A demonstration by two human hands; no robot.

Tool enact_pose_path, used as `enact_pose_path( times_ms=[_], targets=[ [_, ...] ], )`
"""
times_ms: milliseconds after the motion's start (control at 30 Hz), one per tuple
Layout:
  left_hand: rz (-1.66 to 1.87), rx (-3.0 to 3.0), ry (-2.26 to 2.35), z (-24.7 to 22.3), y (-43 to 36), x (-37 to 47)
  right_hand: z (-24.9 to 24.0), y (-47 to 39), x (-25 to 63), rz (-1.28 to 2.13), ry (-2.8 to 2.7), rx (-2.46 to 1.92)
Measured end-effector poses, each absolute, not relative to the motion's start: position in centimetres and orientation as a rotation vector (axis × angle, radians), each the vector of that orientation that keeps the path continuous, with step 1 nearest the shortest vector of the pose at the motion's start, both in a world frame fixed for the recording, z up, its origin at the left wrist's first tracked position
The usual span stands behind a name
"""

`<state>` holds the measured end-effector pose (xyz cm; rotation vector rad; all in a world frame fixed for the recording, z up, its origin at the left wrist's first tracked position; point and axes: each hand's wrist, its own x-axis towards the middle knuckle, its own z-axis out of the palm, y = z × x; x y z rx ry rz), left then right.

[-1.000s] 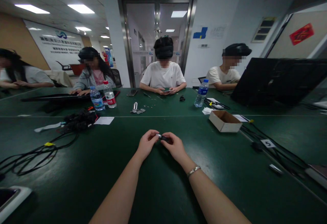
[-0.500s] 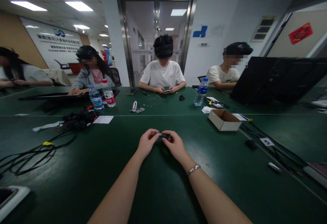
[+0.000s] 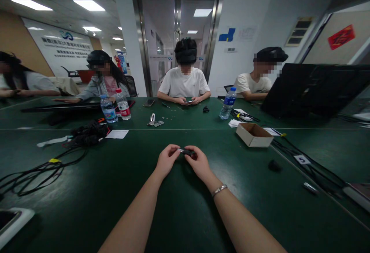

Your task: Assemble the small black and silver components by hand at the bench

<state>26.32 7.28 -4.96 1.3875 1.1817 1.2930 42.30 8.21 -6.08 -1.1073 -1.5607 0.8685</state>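
Note:
Over the middle of the green table point(image 3: 185, 203), my two hands meet around a small dark cylinder with a silvery end point(image 3: 186, 151). My left hand point(image 3: 167, 160) pinches the silvery end between thumb and fingers. The black part lies in the closed fingers of my right hand point(image 3: 199, 161), which partly hide it. It lies roughly level, pointing left to right. What kind of object it is, I cannot make out. A metal bracelet point(image 3: 219, 190) circles my right wrist.
An open cardboard box point(image 3: 254, 140), a blurred dark lump point(image 3: 274, 165), a short silver cylinder point(image 3: 310, 188) and cables lie to the right. Bottles point(image 3: 108, 109) and a black cable bundle point(image 3: 89, 133) are at the left. A person opposite point(image 3: 185, 81) holds a phone.
The dark lump on the right has shifted a little to the left. A co-worker's hand at the far left has reached outward. My hands have barely moved, still gripping the cylinder.

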Motion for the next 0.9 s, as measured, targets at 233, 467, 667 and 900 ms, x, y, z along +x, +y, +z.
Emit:
enact_pose_path(
  times_ms=[233, 467, 667, 900],
  targets=[
    [1.251, 1.422, 1.228, -4.78, 7.00, 26.12, -6.12, 8.24, 42.36, 0.851, -1.573, -1.118],
    [1.230, 1.412, 1.239, -4.73, 6.97, 26.13, -5.58, 7.94, 42.33, 0.862, -1.575, -1.127],
    [1.229, 1.364, 1.240, -4.37, 6.69, 26.17, -5.33, 7.82, 42.28, 0.860, -1.572, -1.130],
    [1.285, 1.394, 1.178, -5.33, 7.41, 26.14, -5.64, 7.98, 42.27, 0.890, -1.554, -1.133]
  ],
)
